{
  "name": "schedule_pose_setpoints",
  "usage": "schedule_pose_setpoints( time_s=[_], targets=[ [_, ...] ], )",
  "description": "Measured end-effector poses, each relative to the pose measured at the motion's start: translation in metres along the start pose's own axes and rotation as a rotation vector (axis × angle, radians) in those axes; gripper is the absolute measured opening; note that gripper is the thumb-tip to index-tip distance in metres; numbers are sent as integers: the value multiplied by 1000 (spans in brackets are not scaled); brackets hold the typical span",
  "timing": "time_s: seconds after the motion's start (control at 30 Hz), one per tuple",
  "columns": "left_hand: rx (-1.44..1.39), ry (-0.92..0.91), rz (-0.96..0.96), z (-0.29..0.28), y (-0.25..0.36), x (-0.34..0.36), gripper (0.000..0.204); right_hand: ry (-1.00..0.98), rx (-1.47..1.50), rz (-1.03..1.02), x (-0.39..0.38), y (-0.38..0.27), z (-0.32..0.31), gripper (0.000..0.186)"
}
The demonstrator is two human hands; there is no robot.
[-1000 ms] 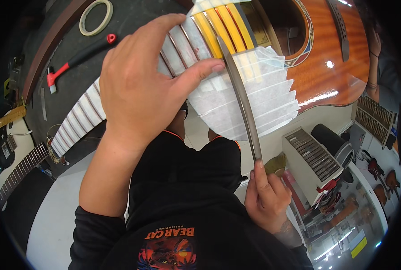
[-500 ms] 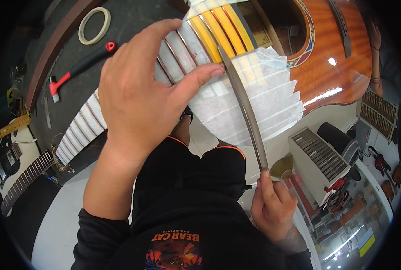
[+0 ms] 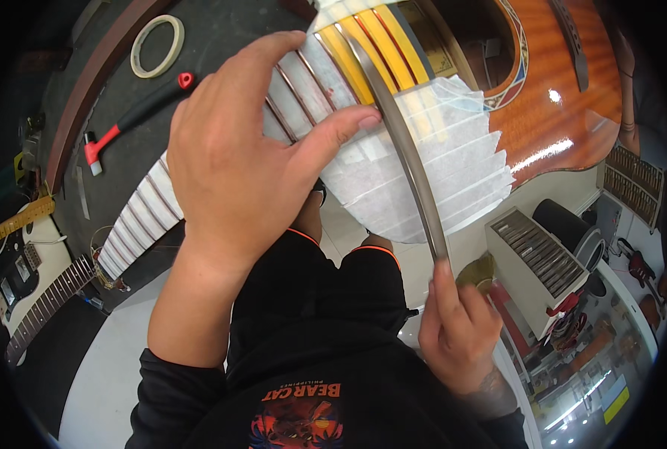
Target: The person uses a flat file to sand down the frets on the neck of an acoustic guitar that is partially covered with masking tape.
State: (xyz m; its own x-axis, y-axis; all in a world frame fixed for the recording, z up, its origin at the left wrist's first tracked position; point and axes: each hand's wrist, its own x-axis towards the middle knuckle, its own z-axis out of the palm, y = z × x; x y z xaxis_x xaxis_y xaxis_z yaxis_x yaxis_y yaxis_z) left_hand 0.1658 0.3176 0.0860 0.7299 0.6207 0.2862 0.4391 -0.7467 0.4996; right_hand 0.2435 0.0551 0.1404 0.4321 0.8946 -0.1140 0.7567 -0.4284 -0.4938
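Observation:
An acoustic guitar lies with its body at the upper right; white masking tape covers part of its top. Its fretboard has pale tape between the metal frets, with yellow strips toward the soundhole. Spread across the fretboard, my left hand is open, its thumb reaching to the file's edge. My right hand is closed round the lower end of a long, slim grey metal file, index finger stretched along it. The file's narrow far end lies over a fret among the yellow strips.
On the dark bench are a roll of tape and a red-and-black hammer. An electric guitar is at left. To the right stand a box of metal files and a glass case. Another person's arm shows at far right.
The file has slid up and away along the fret, my right hand moving forward with it. My left hand stays on the fretboard. The whole view has shifted slightly.

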Motion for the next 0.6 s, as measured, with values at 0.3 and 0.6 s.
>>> schedule_pose_setpoints(
  time_s=[0.3,0.6],
  targets=[
    [-5,9,15,1,-2,0,66,25,12,-9,66,-13,1,59],
    [14,4,32,0,1,2,66,48,8,2,-17,15,3,63]
  ],
)
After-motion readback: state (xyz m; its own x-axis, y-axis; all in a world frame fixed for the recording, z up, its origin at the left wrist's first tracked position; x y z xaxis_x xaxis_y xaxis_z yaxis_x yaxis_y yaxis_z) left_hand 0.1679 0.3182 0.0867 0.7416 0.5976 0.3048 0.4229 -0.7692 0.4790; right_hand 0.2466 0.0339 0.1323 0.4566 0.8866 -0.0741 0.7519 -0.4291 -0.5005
